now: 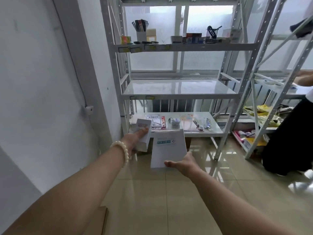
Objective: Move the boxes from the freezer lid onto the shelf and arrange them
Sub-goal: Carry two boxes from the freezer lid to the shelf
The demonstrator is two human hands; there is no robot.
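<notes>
Both my arms reach forward toward a white metal shelf unit (177,95). My left hand (135,138), with a bead bracelet at the wrist, grips a small white box (144,131) that has a reddish printed pattern on its face. My right hand (183,162) holds a larger flat white box (169,146) with a teal label by its lower right corner. Both boxes hang in the air in front of the lowest shelf board (215,131). The middle shelf board (179,87) is bare and glossy. The freezer lid is out of view.
Packets and small items lie on the lowest board. The top board (183,46) carries pen cups, tape rolls and small boxes. A second rack (271,92) stands at the right, where another person in dark trousers (288,138) is working. A white wall is at the left.
</notes>
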